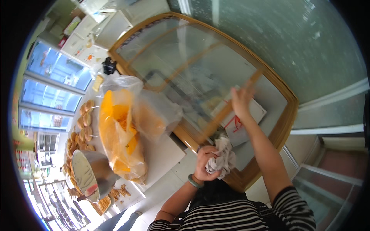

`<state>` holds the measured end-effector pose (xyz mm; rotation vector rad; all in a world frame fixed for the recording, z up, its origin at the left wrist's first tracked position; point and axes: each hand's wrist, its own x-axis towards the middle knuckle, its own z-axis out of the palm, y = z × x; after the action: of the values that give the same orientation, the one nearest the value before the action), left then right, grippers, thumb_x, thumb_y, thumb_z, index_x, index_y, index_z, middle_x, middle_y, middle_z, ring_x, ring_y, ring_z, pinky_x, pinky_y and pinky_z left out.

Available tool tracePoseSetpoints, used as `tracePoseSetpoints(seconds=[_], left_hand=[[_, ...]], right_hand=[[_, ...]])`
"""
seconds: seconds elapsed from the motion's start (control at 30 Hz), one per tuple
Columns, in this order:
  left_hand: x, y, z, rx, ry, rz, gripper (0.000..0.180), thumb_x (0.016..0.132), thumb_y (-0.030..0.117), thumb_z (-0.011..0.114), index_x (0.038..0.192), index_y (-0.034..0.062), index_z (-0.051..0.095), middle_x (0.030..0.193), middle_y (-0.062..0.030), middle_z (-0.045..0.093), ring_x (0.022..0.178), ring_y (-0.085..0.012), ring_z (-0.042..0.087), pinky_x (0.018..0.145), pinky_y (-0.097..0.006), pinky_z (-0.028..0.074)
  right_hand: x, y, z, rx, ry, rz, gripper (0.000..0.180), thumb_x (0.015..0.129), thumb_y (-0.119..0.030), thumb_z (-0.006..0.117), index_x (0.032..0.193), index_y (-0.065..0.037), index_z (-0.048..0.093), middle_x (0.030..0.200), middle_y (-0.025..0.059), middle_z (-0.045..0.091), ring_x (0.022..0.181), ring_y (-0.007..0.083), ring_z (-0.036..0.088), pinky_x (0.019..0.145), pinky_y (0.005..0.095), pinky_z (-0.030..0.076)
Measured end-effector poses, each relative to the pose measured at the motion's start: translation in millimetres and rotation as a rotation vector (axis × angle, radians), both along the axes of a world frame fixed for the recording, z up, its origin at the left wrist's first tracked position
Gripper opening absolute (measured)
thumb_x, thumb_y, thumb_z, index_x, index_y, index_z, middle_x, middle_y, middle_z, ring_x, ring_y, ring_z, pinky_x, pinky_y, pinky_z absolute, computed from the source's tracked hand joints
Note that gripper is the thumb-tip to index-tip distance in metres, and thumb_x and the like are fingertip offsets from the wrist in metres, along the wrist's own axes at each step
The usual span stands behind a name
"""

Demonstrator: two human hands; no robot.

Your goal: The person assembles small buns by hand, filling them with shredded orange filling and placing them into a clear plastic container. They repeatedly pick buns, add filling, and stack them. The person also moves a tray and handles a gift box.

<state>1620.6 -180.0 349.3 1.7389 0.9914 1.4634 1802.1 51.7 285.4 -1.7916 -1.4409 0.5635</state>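
- We note our left hand (pixel 207 161) gripping a grey cloth (pixel 222 157) against the glass display case (pixel 200 73).
- Right hand (pixel 242 101) steadies its wooden sliding frame (pixel 231 106); grip unclear.
- Wiping appears underway; most glass remains.

You've got glass-door fridges (pixel 50 82) lit bright blue on your left, w/ a white appliance (pixel 111 27) behind them. Grey-green speckled floor (pixel 293 42) spreads to the right — a white rail (pixel 339 94) runs across it. Daylight throughout, no lamps visible.

Clear bag (pixel 123 127) — orange contents, counter.
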Motion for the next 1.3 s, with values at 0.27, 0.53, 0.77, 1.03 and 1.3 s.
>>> tracePoseSetpoints(seconds=[0.27,0.53,0.77,1.03,1.3], left_hand=[[-10,26,-15,0.112,0.164,0.16,0.047,0.064,0.027,0.085,0.1,0.0047,0.063,0.11,-0.0163,0.064,0.1,-0.0403,0.064,0.089,-0.052,0.05],[-8,25,-20,0.089,0.24,0.186,0.049,0.066,0.033,0.088,0.097,0.0079,0.06,0.104,-0.0151,0.065,0.095,-0.0383,0.066,0.084,-0.054,0.054],[-10,19,-21,-0.006,0.241,0.198,0.033,0.073,0.024,0.085,0.096,0.0156,0.063,0.104,-0.0071,0.067,0.094,-0.0302,0.066,0.085,-0.05,0.056],[-15,22,-22,0.018,0.25,0.151,0.026,0.075,0.018,0.079,0.096,0.015,0.063,0.105,-0.0075,0.069,0.095,-0.03,0.067,0.084,-0.049,0.057],[-12,33,-17,0.081,0.231,0.192,0.029,0.075,0.017,0.08,0.1,0.0103,0.066,0.107,-0.0089,0.07,0.097,-0.0308,0.068,0.084,-0.047,0.058]], right_hand=[[45,52,-7,0.126,0.329,0.393,0.052,0.109,-0.042,0.047,0.137,0.0,0.06,0.124,0.0163,0.07,0.114,0.0228,0.065,0.095,0.0332,0.049],[123,27,-205,-0.711,-0.179,0.183,0.051,0.097,-0.051,0.06,0.118,-0.005,0.069,0.113,0.0226,0.072,0.108,0.0383,0.068,0.096,0.0461,0.052],[102,18,-271,-0.82,-0.07,0.106,0.06,0.101,-0.057,0.053,0.113,-0.001,0.068,0.096,0.0152,0.071,0.091,0.0293,0.068,0.089,0.0401,0.053],[107,20,-266,-0.828,0.416,0.003,0.066,0.103,-0.058,0.048,0.092,0.002,0.073,0.072,0.0092,0.061,0.064,0.0191,0.059,0.068,0.0346,0.049],[104,25,-211,-0.717,0.096,-0.085,0.071,0.102,-0.059,0.045,0.078,0.002,0.073,0.069,0.0143,0.065,0.066,0.0249,0.065,0.068,0.0382,0.052]])
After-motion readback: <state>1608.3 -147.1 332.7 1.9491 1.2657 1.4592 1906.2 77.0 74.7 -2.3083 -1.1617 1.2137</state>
